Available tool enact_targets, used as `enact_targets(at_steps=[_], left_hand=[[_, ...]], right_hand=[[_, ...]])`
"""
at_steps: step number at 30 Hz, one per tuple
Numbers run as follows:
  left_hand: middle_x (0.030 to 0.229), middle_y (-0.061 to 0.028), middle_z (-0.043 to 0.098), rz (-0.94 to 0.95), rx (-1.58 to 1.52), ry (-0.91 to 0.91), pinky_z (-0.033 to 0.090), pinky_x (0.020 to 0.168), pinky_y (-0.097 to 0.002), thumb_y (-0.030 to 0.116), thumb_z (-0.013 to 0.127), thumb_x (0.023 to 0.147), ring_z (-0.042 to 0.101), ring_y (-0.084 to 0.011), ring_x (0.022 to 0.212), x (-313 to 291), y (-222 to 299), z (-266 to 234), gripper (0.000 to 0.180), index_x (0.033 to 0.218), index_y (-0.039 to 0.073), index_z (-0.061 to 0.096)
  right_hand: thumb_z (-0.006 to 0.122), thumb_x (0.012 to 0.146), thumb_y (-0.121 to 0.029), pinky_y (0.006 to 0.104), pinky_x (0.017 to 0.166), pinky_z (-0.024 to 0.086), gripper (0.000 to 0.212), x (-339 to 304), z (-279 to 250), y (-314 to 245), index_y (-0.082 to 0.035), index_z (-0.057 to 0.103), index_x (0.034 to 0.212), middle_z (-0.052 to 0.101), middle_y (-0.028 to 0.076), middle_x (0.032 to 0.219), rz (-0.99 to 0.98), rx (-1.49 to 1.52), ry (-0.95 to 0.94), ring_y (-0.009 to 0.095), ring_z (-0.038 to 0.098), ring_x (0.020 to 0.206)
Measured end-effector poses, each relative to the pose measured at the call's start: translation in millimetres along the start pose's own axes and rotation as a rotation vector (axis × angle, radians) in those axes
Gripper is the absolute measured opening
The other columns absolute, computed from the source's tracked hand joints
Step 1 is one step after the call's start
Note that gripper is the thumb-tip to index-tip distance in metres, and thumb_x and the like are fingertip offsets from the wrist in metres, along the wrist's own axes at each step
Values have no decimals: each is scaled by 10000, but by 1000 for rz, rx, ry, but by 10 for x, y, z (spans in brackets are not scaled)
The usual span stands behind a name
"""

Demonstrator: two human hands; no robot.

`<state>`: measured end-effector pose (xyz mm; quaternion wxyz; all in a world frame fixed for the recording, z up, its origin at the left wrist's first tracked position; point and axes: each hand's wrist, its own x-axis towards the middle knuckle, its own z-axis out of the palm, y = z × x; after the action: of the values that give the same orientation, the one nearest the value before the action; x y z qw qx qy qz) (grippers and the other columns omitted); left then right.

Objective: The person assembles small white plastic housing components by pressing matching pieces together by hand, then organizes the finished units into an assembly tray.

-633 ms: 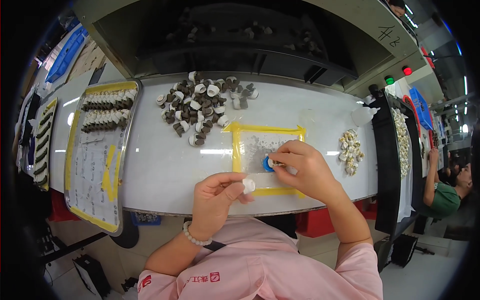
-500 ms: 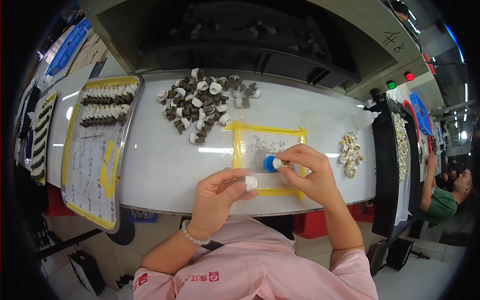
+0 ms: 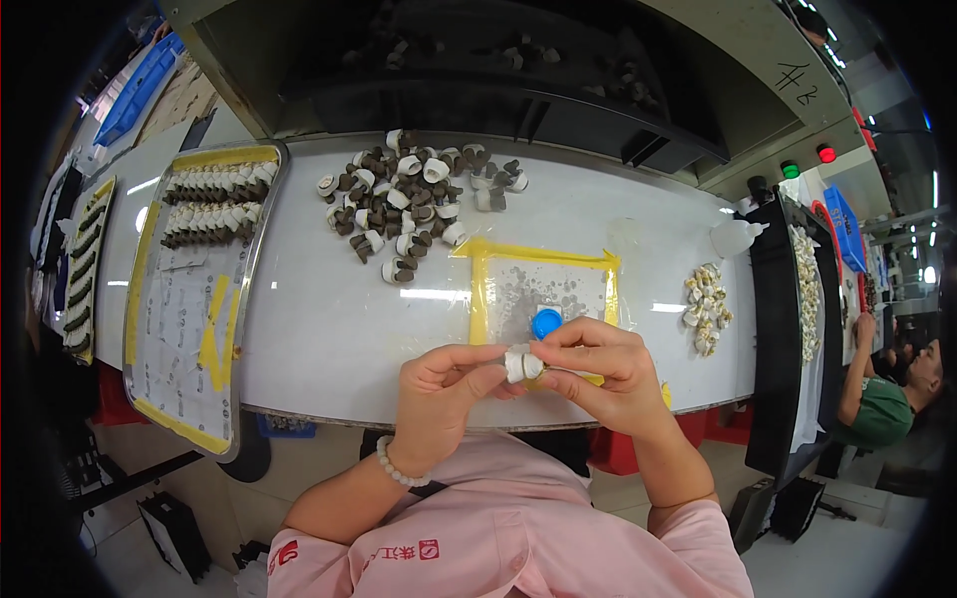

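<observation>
My left hand (image 3: 439,397) pinches a small white-and-grey-brown figurine part (image 3: 514,365) by its dark end, now mostly behind the fingers. Against its white end, my right hand (image 3: 610,381) holds a small white piece with gold-brown marks (image 3: 535,368) between thumb and fingers. The two parts touch, above the near edge of a yellow-taped rectangle (image 3: 481,299). Just beyond the fingers, a small round blue cup (image 3: 546,323) stands inside that rectangle. At the back lies a pile of more white-and-brown parts (image 3: 404,194). Several white-and-gold pieces (image 3: 706,311) are heaped on the right.
A metal tray (image 3: 235,384) with rows of white-and-brown parts stands on the left. Toward the back right is a white squeeze bottle (image 3: 736,237), beside a black-edged channel (image 3: 776,329). A dark-fronted cabinet (image 3: 478,105) overhangs the far side. A person in green (image 3: 885,411) sits at far right.
My right hand has drawn back from the blue cup with the white-and-gold piece and brought it against the part in my left hand. The cup now shows fully.
</observation>
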<state>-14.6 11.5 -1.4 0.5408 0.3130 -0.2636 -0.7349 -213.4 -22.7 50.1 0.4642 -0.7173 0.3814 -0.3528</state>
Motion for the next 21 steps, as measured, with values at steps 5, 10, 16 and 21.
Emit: enact_targets(at_steps=[5,10,16,21], left_hand=[[1011,-181,678,50,89,2,587,751,-323,-28,602,897,688,-225,812,-21,-47,4,192,1085,-49,628],[1005,-156,677,17,89,-17,568,756,-283,-39,599,897,683,-205,828,-4,4,-17,203,1098,-59,615],[942,-144,674,487,885,58,524,735,-295,-93,664,808,643,-195,828,-139,335,-312,221,1020,-47,622],[948,-169,658,784,1610,238,495,771,-377,-79,698,737,608,-328,861,-265,603,-559,248,964,-19,619]], right_hand=[[693,801,22,268,696,525,256,-20,28,32,18,693,1057,657,108,924,18,-5,6,188,653,808],[701,784,35,267,686,503,262,-32,57,75,-3,704,1043,672,111,932,16,-4,30,200,644,796],[687,752,38,324,748,517,243,-376,-556,153,-11,700,989,666,117,969,28,-572,270,260,642,871],[644,673,100,377,802,494,294,-609,-1071,164,-23,696,935,663,87,964,132,-1008,364,293,585,922]])
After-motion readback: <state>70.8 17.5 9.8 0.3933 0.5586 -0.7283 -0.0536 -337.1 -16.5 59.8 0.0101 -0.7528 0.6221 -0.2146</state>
